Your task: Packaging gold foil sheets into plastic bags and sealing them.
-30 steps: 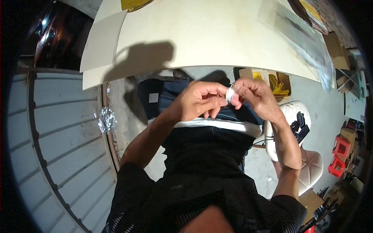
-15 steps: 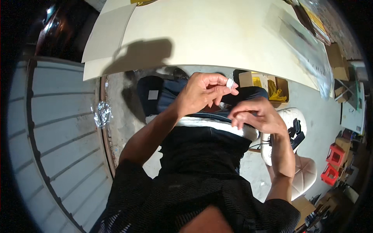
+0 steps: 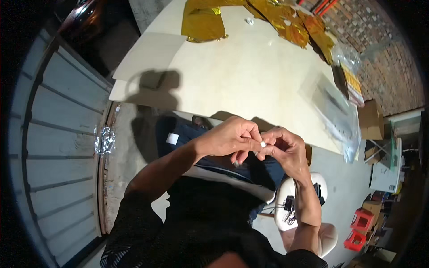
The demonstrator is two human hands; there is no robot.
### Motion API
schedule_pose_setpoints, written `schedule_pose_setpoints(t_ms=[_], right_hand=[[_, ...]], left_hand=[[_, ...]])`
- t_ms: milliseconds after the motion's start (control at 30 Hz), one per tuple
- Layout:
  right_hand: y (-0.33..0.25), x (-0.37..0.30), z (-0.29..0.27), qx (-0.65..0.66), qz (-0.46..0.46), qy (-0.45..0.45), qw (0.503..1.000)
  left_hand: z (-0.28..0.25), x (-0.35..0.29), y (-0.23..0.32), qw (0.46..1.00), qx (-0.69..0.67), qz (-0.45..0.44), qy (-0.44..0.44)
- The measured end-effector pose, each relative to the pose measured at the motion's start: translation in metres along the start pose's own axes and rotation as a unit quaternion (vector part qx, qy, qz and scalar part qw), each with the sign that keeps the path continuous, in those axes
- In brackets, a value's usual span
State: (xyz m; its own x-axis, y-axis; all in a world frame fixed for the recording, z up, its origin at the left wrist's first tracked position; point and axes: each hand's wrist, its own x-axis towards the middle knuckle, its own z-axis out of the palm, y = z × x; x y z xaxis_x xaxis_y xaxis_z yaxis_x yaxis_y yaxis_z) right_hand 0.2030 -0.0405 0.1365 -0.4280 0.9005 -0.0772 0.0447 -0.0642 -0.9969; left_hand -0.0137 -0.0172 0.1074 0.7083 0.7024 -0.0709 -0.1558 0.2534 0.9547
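My left hand [image 3: 232,137] and my right hand [image 3: 288,152] meet above my lap, just in front of the table edge. A small white piece [image 3: 262,144] shows between their fingertips, with both hands pinching at it. Fingers cover most of the piece, so its full shape cannot be made out. On my dark trouser leg to the left lies a white square [image 3: 172,138]. The pale tabletop [image 3: 241,80] spreads out beyond my hands.
Gold foil sheets [image 3: 203,24] lie along the table's far side, near a small white scrap [image 3: 249,21]. A clear plastic bag [image 3: 335,118] hangs over the right edge. White seat [image 3: 283,196] holds black cables; red stools [image 3: 361,219] stand farther right.
My right hand has come up to join my left at the white piece, which only my left fingers held before. The view has shifted, showing more of the table's far side.
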Motion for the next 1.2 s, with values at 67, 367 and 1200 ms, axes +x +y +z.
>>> schedule_pose_setpoints(t_ms=[67, 367, 1200], right_hand=[[-0.007, 0.005, 0.001, 0.006, 0.000, -0.014, 1.000], [-0.043, 0.048, 0.001, -0.108, -0.005, 0.018, 0.994], [-0.051, 0.436, -0.127, -0.199, -0.052, 0.235, 0.950]], left_hand=[[-0.004, -0.002, 0.007, 1.000, 0.010, 0.009, 0.001], [-0.025, 0.005, 0.012, 0.988, -0.141, 0.039, 0.057], [-0.046, 0.006, 0.005, 0.869, 0.220, 0.266, 0.353]])
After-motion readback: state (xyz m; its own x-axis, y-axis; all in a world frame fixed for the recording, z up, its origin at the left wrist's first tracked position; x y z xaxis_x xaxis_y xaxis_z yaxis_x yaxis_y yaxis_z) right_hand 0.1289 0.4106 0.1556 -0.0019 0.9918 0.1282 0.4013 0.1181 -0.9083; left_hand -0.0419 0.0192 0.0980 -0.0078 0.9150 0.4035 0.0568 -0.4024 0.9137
